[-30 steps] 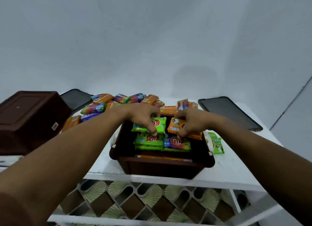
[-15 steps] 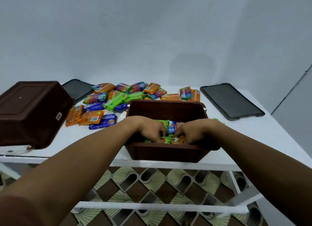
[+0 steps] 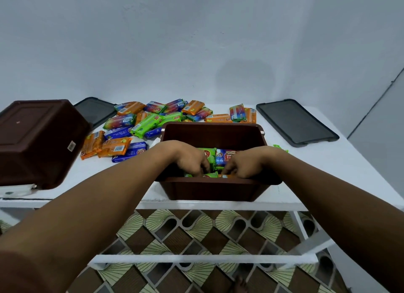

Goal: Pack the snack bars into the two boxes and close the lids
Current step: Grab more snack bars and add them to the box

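White table (image 3: 328, 168), pale wall (image 3: 196, 41), tiled floor (image 3: 196, 227). Two brown plastic boxes (image 3: 39, 139), two dark grey lids (image 3: 295, 122) being counted. Wrapped snack bars (image 3: 220, 159) in the open box (image 3: 214, 190) are being covered by left hand (image 3: 188, 159), right hand (image 3: 247, 164); fingers curled, grip untellable.

There are two boxes (image 3: 214, 187) (image 3: 37, 139), two lids (image 3: 297, 122) (image 3: 96, 111), two hands (image 3: 188, 159) (image 3: 247, 164) and roughly twenty loose snack bars (image 3: 150, 123) beyond their grip.

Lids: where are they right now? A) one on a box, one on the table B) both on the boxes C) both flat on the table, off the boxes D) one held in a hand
C: the left lid lies back left on the table, partly behind the overturned brown box, the right lid lies back right, and the open brown box is uncovered.
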